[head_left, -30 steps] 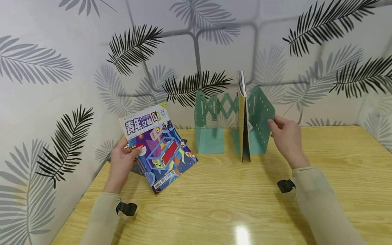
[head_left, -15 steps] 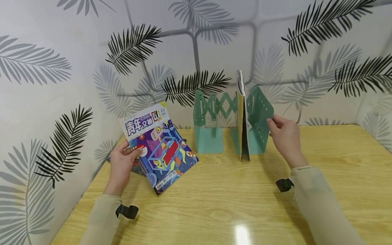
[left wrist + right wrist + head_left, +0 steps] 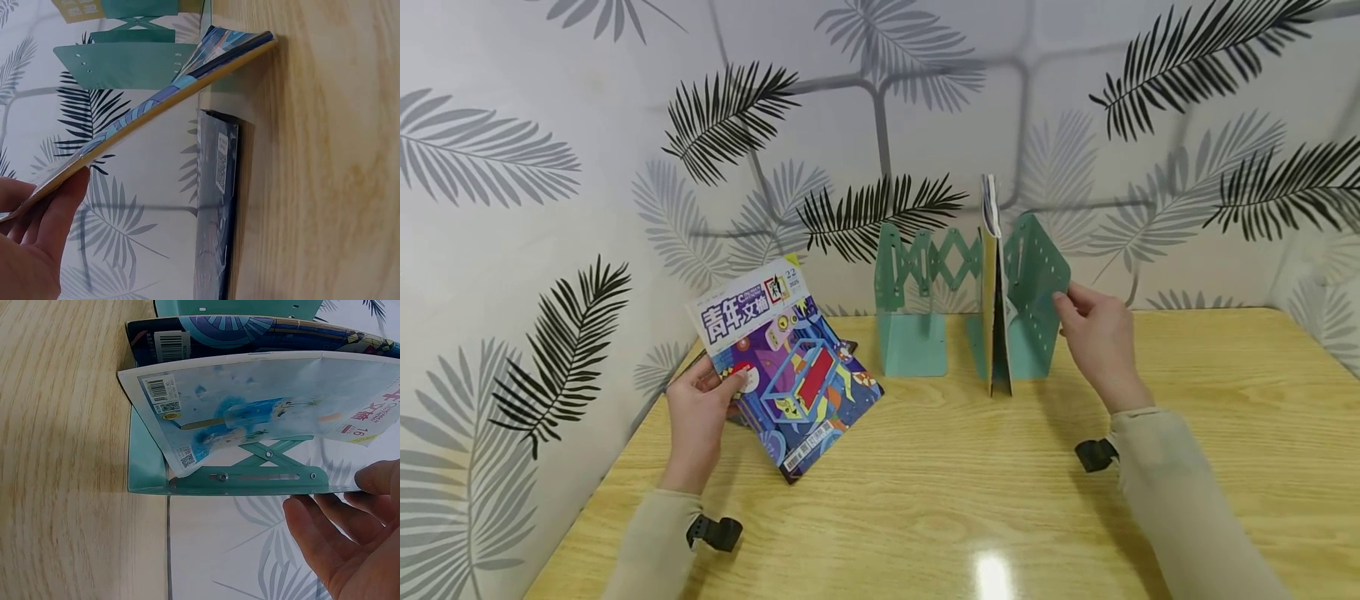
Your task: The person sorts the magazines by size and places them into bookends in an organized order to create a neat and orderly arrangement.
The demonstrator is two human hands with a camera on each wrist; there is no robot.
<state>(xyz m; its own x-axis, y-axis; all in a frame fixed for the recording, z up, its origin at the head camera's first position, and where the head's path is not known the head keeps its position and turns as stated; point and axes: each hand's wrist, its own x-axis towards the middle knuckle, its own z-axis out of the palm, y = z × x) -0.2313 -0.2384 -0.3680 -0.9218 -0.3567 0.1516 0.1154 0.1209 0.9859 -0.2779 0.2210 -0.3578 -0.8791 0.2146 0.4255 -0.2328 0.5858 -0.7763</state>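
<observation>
Across the back runs a pale leaf-print wall [image 3: 1037, 108], and below it spreads the wood-grain table [image 3: 880, 517]. Up against that wall stands the green expanding metal bookend [image 3: 916, 346], its lattice stretched wide! Out left, well apart from it, tilts a purple-and-blue magazine [image 3: 812, 375], number 22, cover up, bottom corner close to the tabletop. Beside the bookend's right plate, two upright magazines [image 3: 992, 317] hold their spot, the outer one pale blue and white. Low by the wall, mostly hidden from the head view, rests a dark-blue magazine [image 3: 215, 187]. And the hands: the left hand [image 3: 700, 408] grasps the tilted magazine's edge, thumb on the cover; the right hand [image 3: 1097, 333] pinches the right plate's edge. Each wrist wears a small black device [image 3: 721, 533].
</observation>
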